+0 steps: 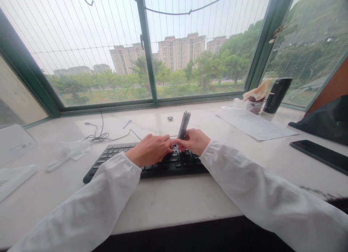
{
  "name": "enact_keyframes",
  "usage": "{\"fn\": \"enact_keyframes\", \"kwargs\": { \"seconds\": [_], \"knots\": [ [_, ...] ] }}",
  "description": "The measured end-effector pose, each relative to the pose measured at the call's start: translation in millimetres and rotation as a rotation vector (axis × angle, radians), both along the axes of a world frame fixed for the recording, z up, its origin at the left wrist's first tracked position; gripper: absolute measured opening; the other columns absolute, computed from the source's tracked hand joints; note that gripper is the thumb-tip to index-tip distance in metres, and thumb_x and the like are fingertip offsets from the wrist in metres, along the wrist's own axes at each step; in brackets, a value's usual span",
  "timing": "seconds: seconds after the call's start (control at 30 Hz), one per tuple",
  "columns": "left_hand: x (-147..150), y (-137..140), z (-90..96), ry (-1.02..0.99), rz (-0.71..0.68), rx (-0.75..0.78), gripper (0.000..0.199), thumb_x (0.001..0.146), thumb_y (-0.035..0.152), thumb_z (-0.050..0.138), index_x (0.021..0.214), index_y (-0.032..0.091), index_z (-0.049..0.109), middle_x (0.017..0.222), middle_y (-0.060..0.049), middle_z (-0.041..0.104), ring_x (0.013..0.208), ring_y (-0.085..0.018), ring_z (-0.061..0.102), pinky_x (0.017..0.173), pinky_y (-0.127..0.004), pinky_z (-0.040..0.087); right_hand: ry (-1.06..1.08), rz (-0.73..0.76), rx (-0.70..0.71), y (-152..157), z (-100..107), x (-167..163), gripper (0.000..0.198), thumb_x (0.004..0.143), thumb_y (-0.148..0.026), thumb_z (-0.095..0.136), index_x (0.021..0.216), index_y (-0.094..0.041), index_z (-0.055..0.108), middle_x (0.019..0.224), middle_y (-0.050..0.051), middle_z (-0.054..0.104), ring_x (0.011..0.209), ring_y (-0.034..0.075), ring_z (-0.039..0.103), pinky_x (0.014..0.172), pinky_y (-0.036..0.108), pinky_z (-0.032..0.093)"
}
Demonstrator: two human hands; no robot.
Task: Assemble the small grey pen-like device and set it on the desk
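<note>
A black keyboard [114, 172] lies across the middle of the white counter, partly covered by my hands and sleeves. My right hand [197, 140] is closed round a slim grey, see-through tool [184, 124], which leans slightly with its squared top end up. The tool's lower end meets the keys on the right part of the keyboard, where thin bits show between my fingers. Fingers curled and pressed together, my left hand [152, 149] sits over the keys right beside that end. What it pinches, if anything, is hidden. Small dark pieces [170, 118], perhaps keycaps, lie behind the keyboard.
A cable [101, 136] coils behind the keyboard, near a small blue strip [127, 124]. Crumpled plastic [71, 150] and a white box [16, 143] are at left. At right are paper sheets [252, 123], a black cylinder [277, 95], a phone [320, 154] and dark fabric [326, 121].
</note>
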State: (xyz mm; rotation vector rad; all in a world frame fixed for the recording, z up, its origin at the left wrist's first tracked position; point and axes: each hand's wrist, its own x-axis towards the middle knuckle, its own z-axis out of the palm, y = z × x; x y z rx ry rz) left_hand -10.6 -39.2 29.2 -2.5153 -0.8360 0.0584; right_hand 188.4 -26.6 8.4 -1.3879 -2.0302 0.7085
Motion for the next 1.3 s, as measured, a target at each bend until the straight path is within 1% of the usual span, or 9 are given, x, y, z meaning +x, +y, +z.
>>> {"fn": "enact_keyframes", "kwargs": {
  "seconds": [0.13,0.27,0.53,0.67,0.77,0.87,0.97,1.1,1.3],
  "knots": [
    [-1,1,0.0,-0.018,0.004,-0.024,0.032,0.099,0.035,0.032,0.103,0.014,0.056,0.093,-0.007,0.058,0.070,-0.015,0.060,0.053,-0.025,0.043,0.061,0.044,-0.023,2,-2,2,0.035,0.079,-0.051,0.063,0.076,-0.016,0.069,0.066,0.003,0.071,0.059,0.016,0.067,0.056,0.022,0.051],
    [-1,1,0.4,-0.035,0.006,-0.049,0.032,0.098,0.035,0.033,0.102,0.014,0.058,0.092,-0.008,0.058,0.072,-0.015,0.061,0.057,-0.024,0.045,0.091,0.163,0.012,4,-2,4,0.035,0.081,-0.049,0.062,0.080,-0.014,0.068,0.064,0.002,0.068,0.056,0.013,0.063,0.054,0.022,0.050],
    [-1,0,1.7,-0.079,-0.007,-0.077,0.028,0.098,0.034,0.036,0.101,0.019,0.060,0.093,-0.005,0.061,0.071,-0.017,0.062,0.054,-0.026,0.044,0.227,0.284,-0.035,10,3,15,0.044,0.076,-0.056,0.063,0.087,-0.013,0.061,0.068,0.003,0.065,0.059,0.012,0.060,0.056,0.024,0.051],
    [-2,3,1.0,-0.117,0.021,-0.124,0.028,0.097,0.037,0.039,0.102,0.021,0.061,0.097,-0.004,0.063,0.075,-0.018,0.063,0.058,-0.027,0.045,0.314,0.355,-0.022,12,5,19,0.042,0.074,-0.050,0.068,0.092,-0.015,0.054,0.069,0.000,0.063,0.061,0.013,0.061,0.053,0.024,0.050],
    [-3,4,1.5,-0.155,0.043,-0.182,0.030,0.097,0.040,0.039,0.103,0.022,0.062,0.099,-0.004,0.063,0.080,-0.018,0.064,0.063,-0.027,0.046,0.288,0.392,-0.039,13,3,21,0.036,0.072,-0.042,0.071,0.091,-0.016,0.054,0.069,-0.001,0.063,0.062,0.014,0.063,0.054,0.023,0.051],
    [-4,5,2.5,-0.166,0.046,-0.206,0.030,0.096,0.040,0.039,0.103,0.023,0.063,0.098,-0.003,0.063,0.082,-0.018,0.064,0.064,-0.027,0.045,0.225,0.452,-0.037,11,4,21,0.032,0.070,-0.036,0.073,0.089,-0.015,0.060,0.081,0.003,0.067,0.076,0.015,0.066,0.069,0.025,0.053],
    [-4,6,2.6,-0.170,0.040,-0.198,0.030,0.096,0.040,0.039,0.102,0.024,0.063,0.097,-0.002,0.064,0.081,-0.018,0.064,0.062,-0.027,0.044,0.209,0.444,-0.023,9,6,21,0.029,0.072,-0.036,0.070,0.088,-0.013,0.064,0.089,0.006,0.069,0.088,0.018,0.065,0.080,0.028,0.051],
    [-3,6,2.6,-0.173,0.041,-0.199,0.030,0.096,0.040,0.040,0.102,0.024,0.063,0.098,-0.002,0.064,0.082,-0.018,0.064,0.062,-0.026,0.043,0.161,0.456,-0.030,12,9,22,0.033,0.067,-0.037,0.075,0.087,-0.013,0.065,0.083,0.005,0.069,0.083,0.020,0.066,0.077,0.033,0.053],
    [-3,6,3.6,-0.174,0.039,-0.216,0.029,0.096,0.039,0.040,0.101,0.024,0.064,0.100,-0.002,0.065,0.083,-0.018,0.064,0.061,-0.027,0.042,0.034,0.534,0.138,18,10,27,0.032,0.075,-0.040,0.068,0.092,-0.013,0.066,0.081,0.006,0.069,0.076,0.019,0.065,0.069,0.031,0.052]
  ]
}}
